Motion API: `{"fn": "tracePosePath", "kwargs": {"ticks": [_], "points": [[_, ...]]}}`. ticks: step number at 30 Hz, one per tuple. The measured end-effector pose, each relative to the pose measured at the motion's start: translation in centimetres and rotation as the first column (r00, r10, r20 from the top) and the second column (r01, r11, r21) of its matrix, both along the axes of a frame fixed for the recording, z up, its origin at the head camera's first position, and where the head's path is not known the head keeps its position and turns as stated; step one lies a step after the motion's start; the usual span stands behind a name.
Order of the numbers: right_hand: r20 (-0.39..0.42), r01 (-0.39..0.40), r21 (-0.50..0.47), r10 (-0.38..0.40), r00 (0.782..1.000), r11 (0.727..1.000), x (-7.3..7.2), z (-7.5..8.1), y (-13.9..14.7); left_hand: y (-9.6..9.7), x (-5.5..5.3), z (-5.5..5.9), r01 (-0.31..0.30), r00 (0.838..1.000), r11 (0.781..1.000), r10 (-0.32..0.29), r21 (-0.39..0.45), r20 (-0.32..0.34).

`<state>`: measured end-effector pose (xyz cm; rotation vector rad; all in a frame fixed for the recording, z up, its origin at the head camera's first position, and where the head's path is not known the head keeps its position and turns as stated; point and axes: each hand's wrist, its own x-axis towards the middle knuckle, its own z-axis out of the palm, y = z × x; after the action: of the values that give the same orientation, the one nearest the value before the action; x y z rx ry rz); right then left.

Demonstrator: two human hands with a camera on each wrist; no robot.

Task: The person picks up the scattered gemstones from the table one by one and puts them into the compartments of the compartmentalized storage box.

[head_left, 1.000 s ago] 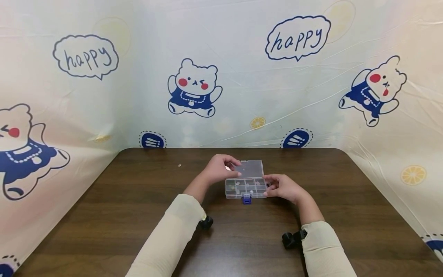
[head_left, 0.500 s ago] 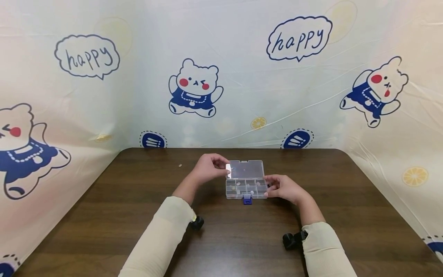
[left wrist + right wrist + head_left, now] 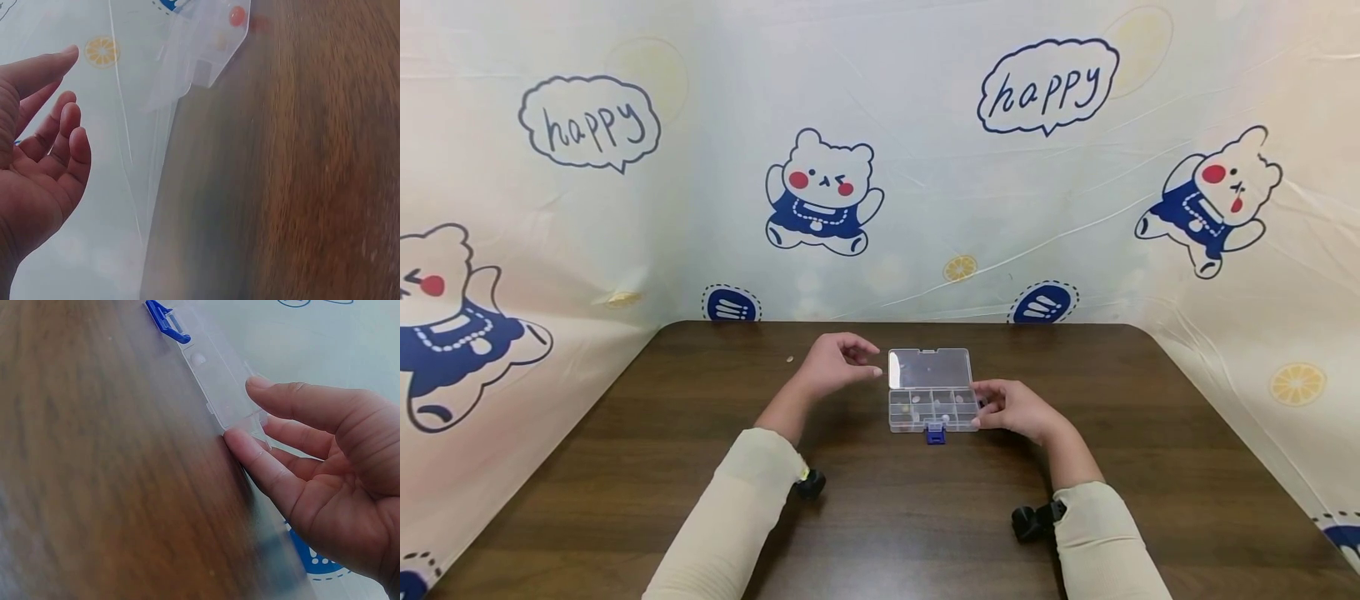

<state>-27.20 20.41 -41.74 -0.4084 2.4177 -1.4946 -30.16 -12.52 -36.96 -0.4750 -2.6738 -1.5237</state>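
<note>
A clear plastic compartment box (image 3: pixel 904 428) stands on the table with its lid (image 3: pixel 931 372) swung back and its blue latch (image 3: pixel 936 435) facing the near side. Small pieces lie in several compartments, among them a red bead (image 3: pixel 237 15) seen through the wall in the left wrist view. My right hand (image 3: pixel 1021 410) holds the box's right end between thumb and fingers; the right wrist view shows the fingertips (image 3: pixel 240 440) at the box corner. Left of the lid, my left hand (image 3: pixel 831 368) hovers with loosely bent fingers and nothing in them.
On the brown wooden table (image 3: pixel 880 525), a tiny pale piece (image 3: pixel 789 359) lies beyond the left hand. A printed cloth (image 3: pixel 917 167) with bears hangs behind the table's far edge and along both sides.
My left hand has drawn away leftward from over the lid, leaving the lid lying back in full view. The right hand has stayed at the box's right end.
</note>
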Motion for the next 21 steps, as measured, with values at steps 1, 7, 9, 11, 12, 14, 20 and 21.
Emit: {"fn": "tracePosePath", "kwargs": {"ticks": [1, 7, 9, 11, 12, 14, 20, 21], "points": [[-0.002, -0.001, 0.0, 0.001, 1.0, 1.0, 0.0, 0.0, 0.0, -0.1, 0.0, 0.0, -0.001, 1.0, 1.0, 0.001, 0.0, 0.002], [-0.003, -0.002, -0.002, 0.002, 1.0, 1.0, 0.2, 0.2, -0.1, -1.0, -0.1, -0.2, -0.026, 1.0, 0.999, 0.026, -0.02, 0.01], [-0.002, -0.004, -0.003, 0.004, 1.0, 1.0, 0.2, 0.2, -0.1, -1.4, 0.0, -0.3, -0.033, 0.999, 0.999, 0.034, -0.027, 0.008], [0.001, -0.001, -0.005, 0.001, 1.0, 1.0, 0.2, 0.2, -0.1, -1.7, 0.0, -0.3, -0.037, 0.999, 0.999, 0.037, -0.033, 0.003], [0.002, -0.002, -0.006, 0.002, 1.0, 1.0, 0.1, 0.1, -0.1, -1.9, 0.0, -0.4, -0.038, 0.999, 0.999, 0.038, -0.038, 0.001], [0.0, -0.003, -0.004, 0.003, 1.0, 1.0, 0.1, 0.0, 0.0, -2.2, 0.1, -0.3, -0.041, 0.999, 0.998, 0.041, -0.043, 0.005], [-0.003, 0.006, 0.002, -0.006, 1.0, 1.0, 0.0, -0.2, 0.1, -3.2, 0.3, -0.4, -0.049, 0.999, 0.996, 0.049, -0.072, 0.004], [-0.003, 0.004, 0.001, -0.004, 1.0, 1.0, 0.0, -0.2, 0.1, -3.4, 0.3, -0.5, -0.05, 0.999, 0.996, 0.05, -0.08, 0.002]]}}
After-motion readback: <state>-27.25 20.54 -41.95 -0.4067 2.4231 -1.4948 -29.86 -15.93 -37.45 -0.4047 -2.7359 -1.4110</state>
